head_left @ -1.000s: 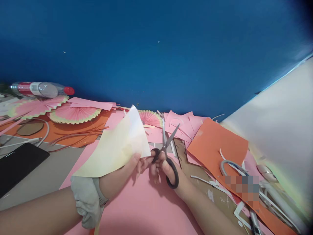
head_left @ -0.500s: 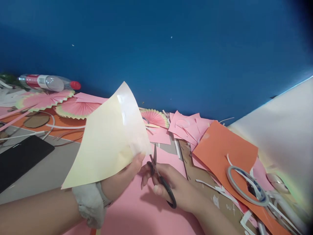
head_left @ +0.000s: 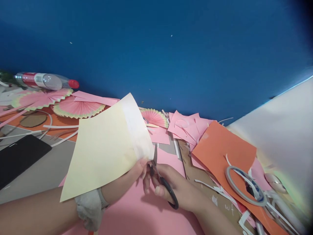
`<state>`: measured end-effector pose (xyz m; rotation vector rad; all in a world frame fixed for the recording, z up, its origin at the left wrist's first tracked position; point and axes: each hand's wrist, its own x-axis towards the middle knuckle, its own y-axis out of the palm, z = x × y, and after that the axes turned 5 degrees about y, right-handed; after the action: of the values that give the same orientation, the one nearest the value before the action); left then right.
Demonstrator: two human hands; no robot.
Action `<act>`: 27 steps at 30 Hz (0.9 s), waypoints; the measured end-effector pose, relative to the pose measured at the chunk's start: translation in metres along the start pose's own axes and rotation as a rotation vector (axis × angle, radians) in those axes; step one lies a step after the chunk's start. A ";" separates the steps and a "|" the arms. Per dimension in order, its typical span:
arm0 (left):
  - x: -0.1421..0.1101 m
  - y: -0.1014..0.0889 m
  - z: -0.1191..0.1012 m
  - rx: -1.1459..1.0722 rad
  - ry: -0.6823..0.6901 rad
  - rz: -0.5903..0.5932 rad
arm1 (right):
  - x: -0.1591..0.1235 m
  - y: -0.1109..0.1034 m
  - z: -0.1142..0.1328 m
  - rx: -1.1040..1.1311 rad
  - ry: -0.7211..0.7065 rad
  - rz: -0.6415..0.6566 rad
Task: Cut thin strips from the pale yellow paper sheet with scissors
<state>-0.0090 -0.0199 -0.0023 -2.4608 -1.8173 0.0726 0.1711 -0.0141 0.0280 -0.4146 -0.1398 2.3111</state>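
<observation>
A pale yellow sheet of paper point(head_left: 102, 147), with a white strip point(head_left: 139, 133) along its right side, is pinched at its lower right corner by my left hand point(head_left: 137, 169). Black-handled scissors point(head_left: 168, 191) are in my right hand point(head_left: 174, 186), their blades pointing up and parted at the paper's lower right edge. My hands are close together, and the fingers of the left are partly hidden behind the sheet. Below both hands lies a large pink sheet point(head_left: 146, 215).
Pink paper fans point(head_left: 78, 107) and a plastic bottle point(head_left: 46, 81) lie along the back left, near a black phone point(head_left: 23, 160). To the right are orange paper point(head_left: 225, 147), a roll of tape point(head_left: 227, 178) and paper scraps on cardboard point(head_left: 207, 191). A blue wall point(head_left: 156, 49) stands behind.
The yellow sheet's top has tipped down and right, and its lower left corner has dropped slightly. The scissors' blades have come onto the sheet's right corner.
</observation>
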 end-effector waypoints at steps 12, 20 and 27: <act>0.002 0.001 -0.002 0.086 -0.062 -0.001 | -0.001 -0.003 -0.001 -0.014 -0.011 0.047; 0.002 0.000 0.000 0.099 0.002 0.054 | 0.001 0.000 -0.007 0.034 -0.018 -0.001; 0.004 0.004 -0.007 0.032 -0.012 0.093 | 0.000 -0.001 -0.010 0.064 -0.014 0.025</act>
<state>-0.0037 -0.0175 0.0047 -2.5278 -1.6914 0.1221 0.1750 -0.0134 0.0185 -0.3703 -0.0679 2.3369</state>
